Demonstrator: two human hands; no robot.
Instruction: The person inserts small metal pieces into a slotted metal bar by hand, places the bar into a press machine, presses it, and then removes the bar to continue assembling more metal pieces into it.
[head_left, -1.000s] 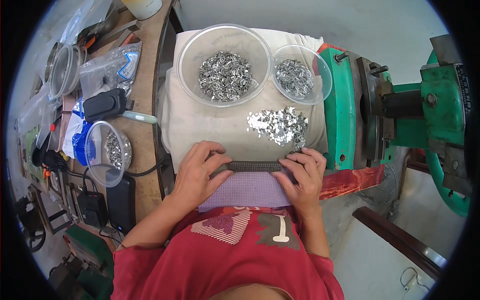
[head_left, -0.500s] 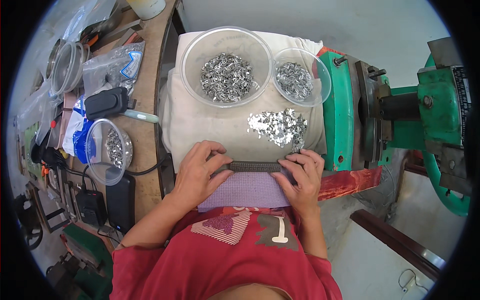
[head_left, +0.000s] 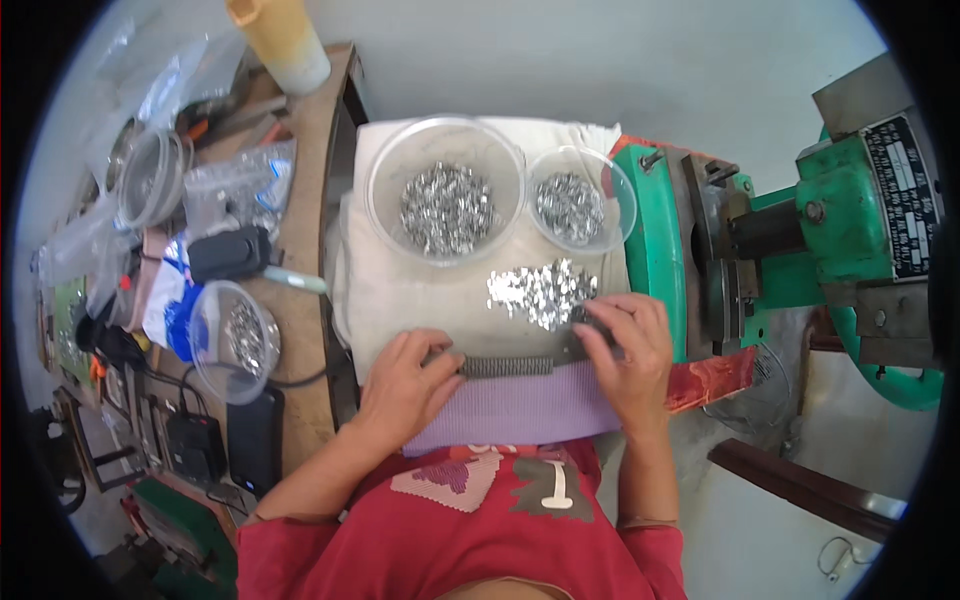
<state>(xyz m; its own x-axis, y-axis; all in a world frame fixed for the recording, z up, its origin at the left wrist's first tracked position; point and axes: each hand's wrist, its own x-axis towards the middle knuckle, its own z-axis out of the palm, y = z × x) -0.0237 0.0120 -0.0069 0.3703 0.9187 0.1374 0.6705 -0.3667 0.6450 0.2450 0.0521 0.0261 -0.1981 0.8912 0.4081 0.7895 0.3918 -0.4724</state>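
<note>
A dark, ridged metal strip (head_left: 506, 367) lies crosswise at the near edge of the cloth, beside a purple textured mat (head_left: 520, 405). My left hand (head_left: 405, 385) pinches the strip's left end between thumb and fingers. Off its right end, my right hand (head_left: 635, 355) is raised beside a loose pile of shiny small metal pieces (head_left: 540, 292). Its thumb and forefinger are curled around something small and dark, too blurred to make out. Behind the pile stand a large clear tub (head_left: 374, 205) and a smaller clear bowl (head_left: 628, 215), both holding small metal pieces.
On the right stands a green machine (head_left: 640, 260) above a red board (head_left: 710, 382). The wooden bench (head_left: 305, 415) at left carries a tilted clear tub (head_left: 205, 350) of metal bits, plastic bags (head_left: 240, 190), a black device (head_left: 230, 255) and cables.
My right hand has left the strip's right end and moved right, up to the pile's near edge. My left hand stays at the left end. The whole view has shifted downward.
</note>
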